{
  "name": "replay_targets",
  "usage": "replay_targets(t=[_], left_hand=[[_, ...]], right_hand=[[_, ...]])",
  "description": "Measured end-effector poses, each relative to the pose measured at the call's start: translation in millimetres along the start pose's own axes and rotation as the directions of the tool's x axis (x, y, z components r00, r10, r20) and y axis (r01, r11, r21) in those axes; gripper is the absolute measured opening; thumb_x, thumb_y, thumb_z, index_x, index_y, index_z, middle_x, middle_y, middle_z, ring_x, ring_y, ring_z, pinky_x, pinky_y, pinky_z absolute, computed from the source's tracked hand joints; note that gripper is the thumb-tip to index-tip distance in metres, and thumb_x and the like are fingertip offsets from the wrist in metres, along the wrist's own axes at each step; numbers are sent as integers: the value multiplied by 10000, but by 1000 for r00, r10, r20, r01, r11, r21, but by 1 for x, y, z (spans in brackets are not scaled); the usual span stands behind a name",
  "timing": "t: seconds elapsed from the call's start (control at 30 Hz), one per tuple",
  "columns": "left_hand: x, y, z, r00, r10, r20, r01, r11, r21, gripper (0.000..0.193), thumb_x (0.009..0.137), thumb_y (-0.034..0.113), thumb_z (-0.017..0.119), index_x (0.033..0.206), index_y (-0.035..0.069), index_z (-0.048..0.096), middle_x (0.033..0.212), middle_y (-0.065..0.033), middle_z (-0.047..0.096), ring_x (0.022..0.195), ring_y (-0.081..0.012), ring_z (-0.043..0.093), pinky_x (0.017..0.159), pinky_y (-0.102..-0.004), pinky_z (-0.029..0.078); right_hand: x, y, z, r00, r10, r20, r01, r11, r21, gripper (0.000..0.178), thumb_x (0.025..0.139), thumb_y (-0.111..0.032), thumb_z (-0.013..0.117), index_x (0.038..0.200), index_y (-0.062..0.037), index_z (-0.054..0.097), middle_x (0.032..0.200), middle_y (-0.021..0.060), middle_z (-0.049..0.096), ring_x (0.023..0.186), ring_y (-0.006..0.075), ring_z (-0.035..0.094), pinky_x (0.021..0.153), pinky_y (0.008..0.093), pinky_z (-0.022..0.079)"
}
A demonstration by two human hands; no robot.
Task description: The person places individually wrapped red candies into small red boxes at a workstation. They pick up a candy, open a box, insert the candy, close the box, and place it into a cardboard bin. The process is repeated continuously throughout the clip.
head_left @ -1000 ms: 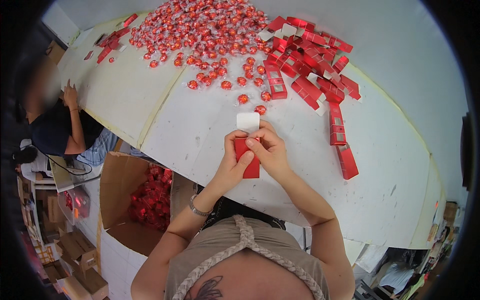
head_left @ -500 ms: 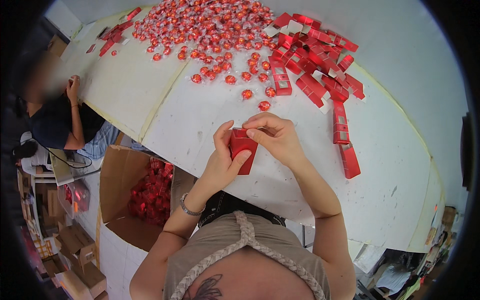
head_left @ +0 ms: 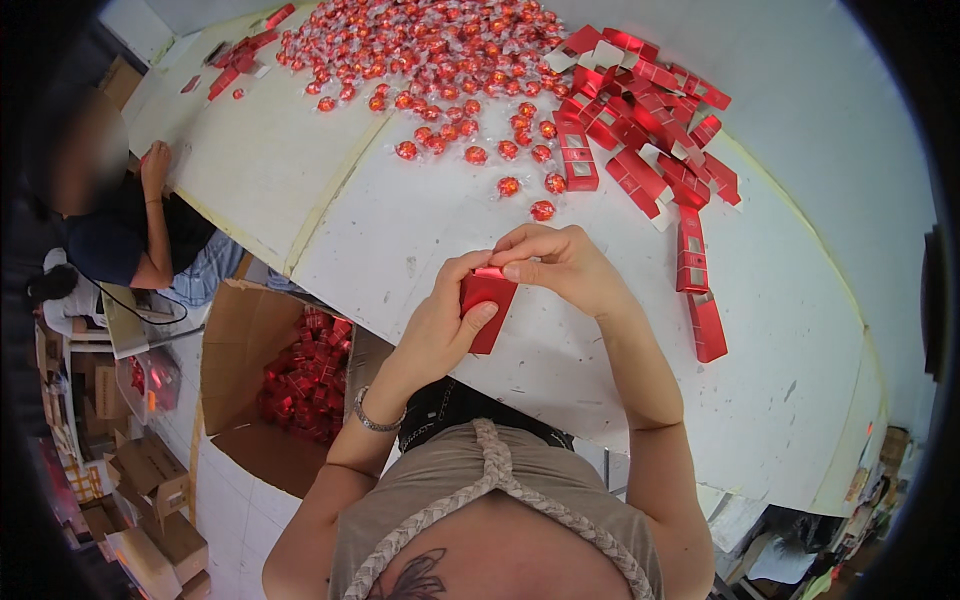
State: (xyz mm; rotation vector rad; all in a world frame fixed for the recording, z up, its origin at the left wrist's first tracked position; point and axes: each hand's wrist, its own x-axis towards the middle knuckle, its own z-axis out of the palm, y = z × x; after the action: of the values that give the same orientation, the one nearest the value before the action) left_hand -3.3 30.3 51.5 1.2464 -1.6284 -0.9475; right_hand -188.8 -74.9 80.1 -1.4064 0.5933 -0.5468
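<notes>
Pinching the red box [head_left: 489, 291] at its top with my right hand [head_left: 562, 266], left hand [head_left: 438, 318] clasping its sides; closure looks unfinished. Loose sweets [head_left: 424, 52], heaped boxes [head_left: 658, 116] wait beyond it.

The left hand [head_left: 436, 310] and right hand [head_left: 566, 268] cover part of the small red box [head_left: 484, 318] — its underside is hidden. The top edge cuts off the heap of shiny red balls [head_left: 430, 48]. The other person's head [head_left: 88, 160] is all blurry — and whether that person's hand [head_left: 156, 168] holds anything is too small to tell.
</notes>
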Motion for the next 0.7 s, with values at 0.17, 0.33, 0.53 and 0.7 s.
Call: replay_targets(t=[0.17,0.33,0.53,0.7], left_hand=[[0,1,-1,962,-25,-272,4,997,-80,418,933,183,541,1290,48,372,1219,-181,469,1106,-275,506,960,-340,395],[-34,8,-30,886,-130,-445,217,965,150,257,875,67,572,1122,37,507,1137,-144,522,1105,-279,503,955,-352,403],[-87,-49,-104,764,-38,-644,645,27,764,463,860,152,626,1265,36,437,1367,-261,354,1289,-421,338,1053,-455,328],[-18,-41,-22,932,-227,-282,113,923,-368,587,886,184,606,1382,5,349,1468,-183,296,1349,-328,295,1100,-450,272]], right_hand=[[0,14,58,931,-287,-225,271,957,-100,221,881,-135,627,1045,7,671,1121,120,610,1045,212,573,907,324,458],[34,38,21,988,-135,-73,108,949,-296,226,894,-159,612,1067,-21,660,1180,159,587,1053,231,569,896,325,455],[66,69,-105,558,-534,-635,-560,322,-764,509,803,-255,638,1262,-78,507,1091,198,600,963,356,575,833,407,480],[39,49,-13,781,-46,-623,-98,976,-195,356,884,-207,563,1155,23,569,975,177,634,917,273,605,834,359,474]])
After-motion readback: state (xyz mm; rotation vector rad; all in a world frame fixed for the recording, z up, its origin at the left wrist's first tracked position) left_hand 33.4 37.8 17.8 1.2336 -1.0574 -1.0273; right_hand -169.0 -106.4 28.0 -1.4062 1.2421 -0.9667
